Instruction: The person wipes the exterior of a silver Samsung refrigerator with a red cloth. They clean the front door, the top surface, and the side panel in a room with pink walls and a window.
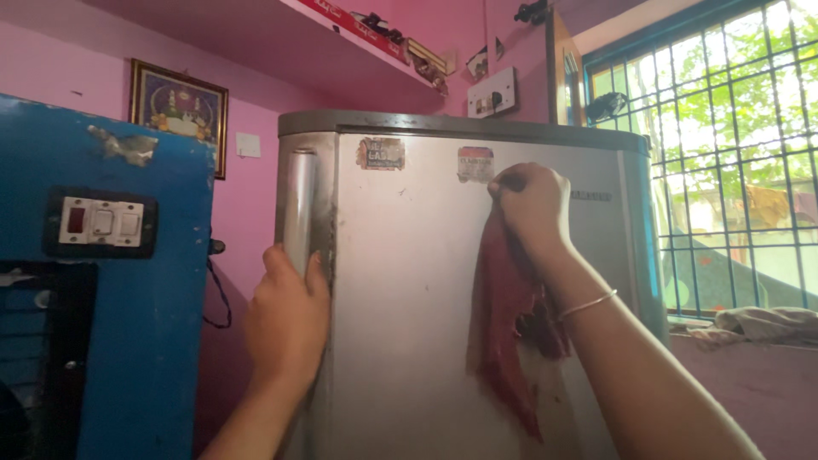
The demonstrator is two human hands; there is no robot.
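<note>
Pressing my fisted right hand (530, 203) and its red cloth (509, 324) against the fridge door (400, 298); my left hand (288, 319), seemingly half-open, grips the door's edge.

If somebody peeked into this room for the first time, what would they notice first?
Probably the tall silver fridge in the middle, because a right hand is pressing a dark red cloth against the top of its door. The left hand grips the door's left edge. Bright pink walls stand behind, with a blue cabinet at the left and a barred window at the right.
</note>
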